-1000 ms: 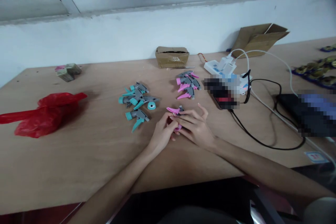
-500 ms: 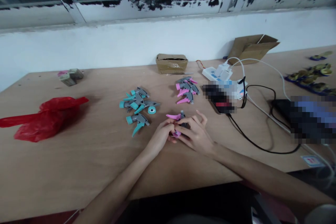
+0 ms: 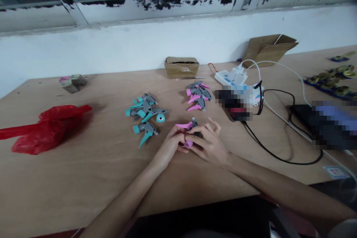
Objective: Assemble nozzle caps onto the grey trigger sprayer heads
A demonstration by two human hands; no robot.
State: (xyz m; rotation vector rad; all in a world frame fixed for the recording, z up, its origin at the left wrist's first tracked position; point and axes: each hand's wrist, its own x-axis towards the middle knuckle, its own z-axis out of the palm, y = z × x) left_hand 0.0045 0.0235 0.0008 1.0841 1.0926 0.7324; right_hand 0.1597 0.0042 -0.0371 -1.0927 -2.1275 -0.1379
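Observation:
Both my hands meet around a pink and grey spray trigger head (image 3: 189, 143) low over the table. My left hand (image 3: 176, 139) pinches it from the left, fingers closed. Curled around its right side is my right hand (image 3: 208, 141), thumb and fingertips against it. The pink lever sticks out to the left above my fingers, and much of the grey body is hidden. Several teal and grey spray trigger heads (image 3: 146, 109) lie to the left of my hands. Beyond my hands sits a small pile of pink and grey spray trigger heads (image 3: 199, 96).
A red plastic bag (image 3: 51, 126) lies on the left. Cardboard boxes (image 3: 182, 68) stand by the wall. On the right are a power strip (image 3: 223, 77) with white plugs, a phone (image 3: 234, 106), a black cable (image 3: 279, 158) and several gold and blue pieces (image 3: 331, 81).
My hands stay closed around the pink and grey spray trigger head, with only slight finger movement. The camera view has shifted a little.

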